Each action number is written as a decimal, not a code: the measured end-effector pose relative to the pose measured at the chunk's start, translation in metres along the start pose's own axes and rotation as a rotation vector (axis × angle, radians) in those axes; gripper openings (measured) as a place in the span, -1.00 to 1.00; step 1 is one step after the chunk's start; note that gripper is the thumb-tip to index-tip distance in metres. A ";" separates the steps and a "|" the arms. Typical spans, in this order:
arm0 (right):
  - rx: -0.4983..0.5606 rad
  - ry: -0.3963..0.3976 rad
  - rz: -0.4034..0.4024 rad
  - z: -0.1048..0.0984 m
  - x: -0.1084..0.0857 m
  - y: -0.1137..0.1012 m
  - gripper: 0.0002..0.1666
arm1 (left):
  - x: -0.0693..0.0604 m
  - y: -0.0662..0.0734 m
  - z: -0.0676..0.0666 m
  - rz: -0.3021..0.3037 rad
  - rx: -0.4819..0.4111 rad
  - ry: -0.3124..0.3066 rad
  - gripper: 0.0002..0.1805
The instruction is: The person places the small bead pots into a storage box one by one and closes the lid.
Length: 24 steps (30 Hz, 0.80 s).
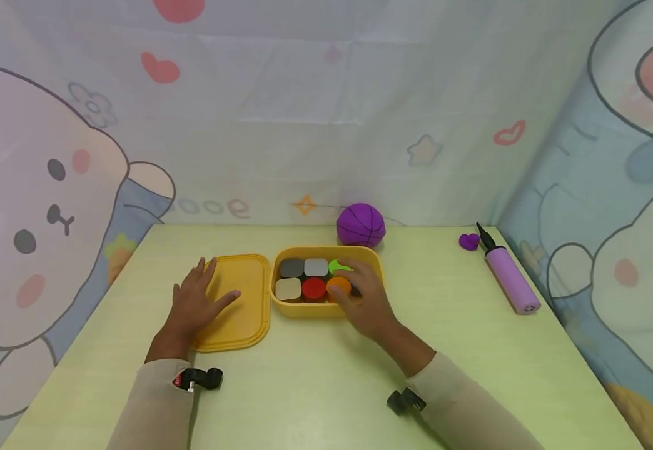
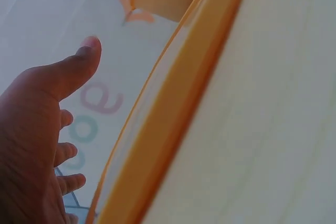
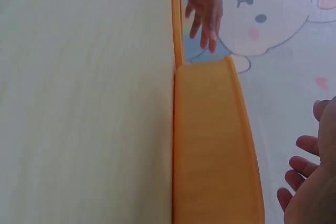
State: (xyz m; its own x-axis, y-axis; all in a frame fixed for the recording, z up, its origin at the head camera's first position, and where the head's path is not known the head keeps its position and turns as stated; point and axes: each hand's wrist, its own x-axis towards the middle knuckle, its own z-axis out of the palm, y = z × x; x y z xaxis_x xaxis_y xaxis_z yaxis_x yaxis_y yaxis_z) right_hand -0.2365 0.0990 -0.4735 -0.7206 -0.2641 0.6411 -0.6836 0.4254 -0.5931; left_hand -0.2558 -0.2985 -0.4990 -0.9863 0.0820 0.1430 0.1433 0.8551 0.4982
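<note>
A yellow rectangular box [image 1: 304, 310] holds several round-cornered pots, among them a cream one [image 1: 288, 289], a red one [image 1: 313, 288], an orange one [image 1: 341, 283] and a green one [image 1: 334, 266]. Over the box's right end hovers my right hand [image 1: 367, 303], fingers parted above the green and orange pots and hiding what lies beneath; the right wrist view shows it holding nothing. My left hand [image 1: 194, 303] is spread above the left side of a flat yellow lid [image 1: 244, 319]. In the left wrist view its thumb [image 2: 79, 69] stands apart from the lid's edge [image 2: 163, 119].
A purple ball [image 1: 361, 225] sits behind the box against the printed backdrop [image 1: 304, 125]. At the table's right lie a lilac hand pump [image 1: 512, 280] with a black nozzle and a small purple object [image 1: 469, 242]. The lid lies just left of the box on the pale table [image 1: 304, 387].
</note>
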 end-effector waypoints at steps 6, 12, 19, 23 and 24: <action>0.090 -0.082 0.021 0.016 -0.005 -0.017 -0.63 | -0.003 -0.015 0.004 -0.060 -0.021 0.014 0.17; 0.174 -0.179 -0.036 0.032 -0.015 -0.031 -0.67 | -0.005 -0.019 0.009 -0.097 -0.010 0.016 0.18; 0.223 -0.364 0.000 0.050 -0.029 -0.032 -0.66 | -0.005 -0.021 0.010 -0.151 -0.012 0.008 0.16; 0.230 -0.437 0.032 0.059 -0.032 -0.027 -0.62 | -0.003 -0.020 0.009 -0.162 -0.029 -0.001 0.17; 0.239 -0.451 0.041 0.061 -0.032 -0.026 -0.59 | -0.003 -0.020 0.009 -0.163 -0.030 -0.007 0.18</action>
State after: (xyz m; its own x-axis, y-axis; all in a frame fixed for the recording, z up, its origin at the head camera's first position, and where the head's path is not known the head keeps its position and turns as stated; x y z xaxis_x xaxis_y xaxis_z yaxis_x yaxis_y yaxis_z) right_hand -0.2031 0.0438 -0.5085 -0.6897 -0.6212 0.3720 -0.6232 0.2477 -0.7418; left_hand -0.2565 -0.3109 -0.5168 -0.9972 -0.0529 0.0524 -0.0163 0.8418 0.5395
